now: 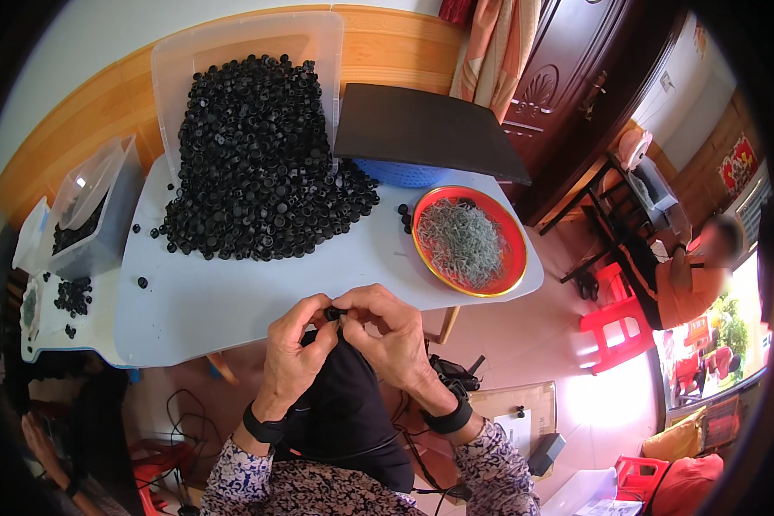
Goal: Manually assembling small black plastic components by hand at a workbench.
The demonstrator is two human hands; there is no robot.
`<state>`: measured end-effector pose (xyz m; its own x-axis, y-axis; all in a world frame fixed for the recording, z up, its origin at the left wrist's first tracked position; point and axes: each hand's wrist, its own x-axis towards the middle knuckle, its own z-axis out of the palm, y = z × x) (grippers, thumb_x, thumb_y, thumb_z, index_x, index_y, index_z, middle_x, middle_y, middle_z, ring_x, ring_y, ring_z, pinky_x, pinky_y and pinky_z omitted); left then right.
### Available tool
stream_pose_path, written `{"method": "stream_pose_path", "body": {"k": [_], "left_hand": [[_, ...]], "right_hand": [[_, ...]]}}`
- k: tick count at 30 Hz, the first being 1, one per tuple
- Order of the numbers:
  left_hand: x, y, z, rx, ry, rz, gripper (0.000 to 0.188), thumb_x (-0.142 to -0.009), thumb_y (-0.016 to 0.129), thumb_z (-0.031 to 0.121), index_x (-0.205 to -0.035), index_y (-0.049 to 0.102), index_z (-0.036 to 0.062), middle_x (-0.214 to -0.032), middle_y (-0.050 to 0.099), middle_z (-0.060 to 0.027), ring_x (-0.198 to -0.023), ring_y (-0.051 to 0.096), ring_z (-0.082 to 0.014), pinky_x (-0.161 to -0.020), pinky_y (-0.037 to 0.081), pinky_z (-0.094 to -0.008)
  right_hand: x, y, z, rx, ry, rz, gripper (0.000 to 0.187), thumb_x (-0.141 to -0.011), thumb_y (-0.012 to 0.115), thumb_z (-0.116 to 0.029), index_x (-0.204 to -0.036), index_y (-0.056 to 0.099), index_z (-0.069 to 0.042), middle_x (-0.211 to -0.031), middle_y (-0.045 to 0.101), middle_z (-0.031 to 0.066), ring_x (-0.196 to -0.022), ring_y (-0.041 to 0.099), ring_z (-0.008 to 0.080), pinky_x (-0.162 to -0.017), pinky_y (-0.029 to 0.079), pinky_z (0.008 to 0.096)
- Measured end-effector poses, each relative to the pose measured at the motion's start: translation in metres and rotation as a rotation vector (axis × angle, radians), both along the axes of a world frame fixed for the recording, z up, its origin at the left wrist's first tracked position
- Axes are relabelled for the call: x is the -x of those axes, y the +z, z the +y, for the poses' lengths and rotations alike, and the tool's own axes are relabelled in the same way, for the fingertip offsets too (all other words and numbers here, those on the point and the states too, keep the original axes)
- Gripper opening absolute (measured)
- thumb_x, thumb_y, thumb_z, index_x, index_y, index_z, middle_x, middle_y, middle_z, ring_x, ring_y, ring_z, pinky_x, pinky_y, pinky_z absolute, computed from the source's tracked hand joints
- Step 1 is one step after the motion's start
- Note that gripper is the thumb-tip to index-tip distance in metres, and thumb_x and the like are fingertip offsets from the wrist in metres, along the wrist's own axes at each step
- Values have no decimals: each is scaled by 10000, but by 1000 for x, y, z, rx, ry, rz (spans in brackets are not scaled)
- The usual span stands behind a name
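Observation:
Both hands meet above my lap, just off the table's front edge. My left hand [296,346] pinches a small black round plastic cap [334,313] between thumb and fingertips. Against the same cap press the thumb and fingers of my right hand [385,334]. Whether a tiny second piece sits between the right fingertips is too small to make out. A large heap of similar black caps [258,163] spills from a clear plastic bin [165,103] lying on its side. To the right, a red bowl [420,245] with a yellow rim holds many thin, pale grey-green pieces [463,241].
The heap and bowl rest on a pale table [206,297]. Behind the bowl, a dark board [426,129] lies over a blue basket [400,172]. Another clear bin [116,202] and loose caps [73,297] stand left. A person [692,275] sits far right near red stools [615,327].

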<state>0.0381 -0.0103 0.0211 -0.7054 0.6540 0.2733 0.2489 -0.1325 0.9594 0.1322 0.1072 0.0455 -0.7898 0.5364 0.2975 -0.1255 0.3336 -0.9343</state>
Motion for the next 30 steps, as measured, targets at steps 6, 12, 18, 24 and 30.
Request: {"method": "stream_pose_path", "body": {"k": [6,12,18,24,30], "left_hand": [[2,-4,2,13,27,35,224,-813,602,-40,-1036,587,-19,-793,626,-51,-732,596,-110,-695,482,-250],[1,-4,2,19,-37,-14,241,-824,606,-46,-1062,583,-17,-837,633,-38,-762,595,-98,-723,484,-243],[2,-5,-1,-51,-100,-116,304,-832,587,-94,-1130,563,-37,-964,613,-44,-833,573,-89,-750,486,-235],[0,-6,2,-110,-93,-109,329,-823,596,-93,-1144,564,-32,-949,604,-41,-828,570,-100,-750,485,-237],[1,-7,-2,-35,-48,50,313,-849,599,-79,-1153,556,-23,-973,600,-51,-860,553,-97,-734,464,-224]], "right_hand": [[3,6,16,302,134,-136,186,-824,624,1,-1006,660,14,-863,669,51,-763,622,78,-692,520,230],[4,4,30,330,235,-168,201,-834,647,-62,-999,662,53,-838,688,65,-765,635,80,-674,513,222],[0,4,20,195,174,-76,194,-835,634,-18,-1022,674,11,-894,657,45,-759,609,73,-681,503,223],[-6,6,12,91,101,-22,190,-851,612,37,-1029,658,-15,-914,617,28,-816,583,68,-727,482,209],[-8,8,7,3,64,-35,189,-831,623,58,-1008,641,-7,-933,603,35,-831,576,63,-733,470,210]]}}
